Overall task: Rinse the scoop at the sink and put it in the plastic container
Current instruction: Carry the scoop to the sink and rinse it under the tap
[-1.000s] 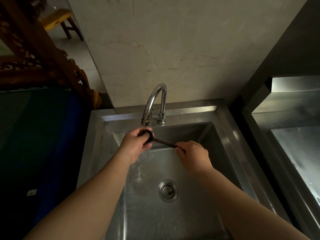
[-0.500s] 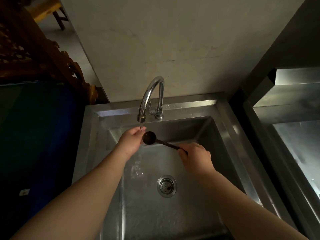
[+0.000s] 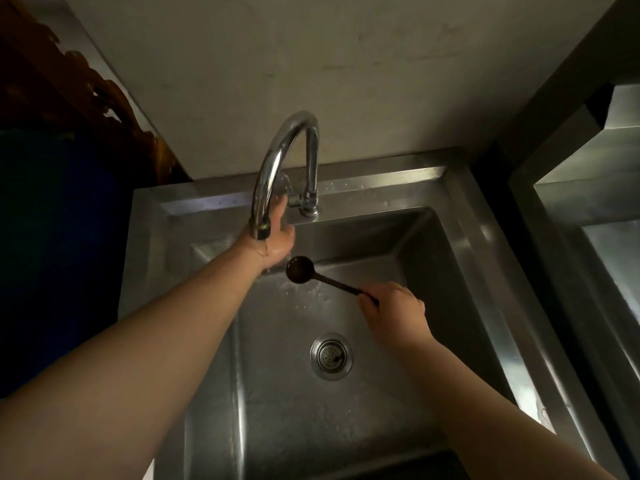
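Note:
A dark scoop [image 3: 300,269] with a round bowl and thin twisted handle is held over the steel sink [image 3: 460,216], bowl just right of the tap spout. My right hand [image 3: 394,311] is closed around the end of its handle. My left hand [image 3: 278,233] reaches behind the curved chrome tap [image 3: 277,164], fingers stretched toward the tap's base lever, and holds nothing. A thin stream of water runs from the spout onto my left wrist. No plastic container is in view.
The drain strainer [image 3: 331,356] sits in the wet basin floor. A second steel counter or basin [image 3: 588,202] stands to the right across a dark gap. Carved wooden furniture [image 3: 86,98] and a dark blue surface lie to the left. A pale wall rises behind.
My left hand let go of the scoop's bowl and moved up behind the tap. My right hand keeps the scoop, now slightly right of the spout.

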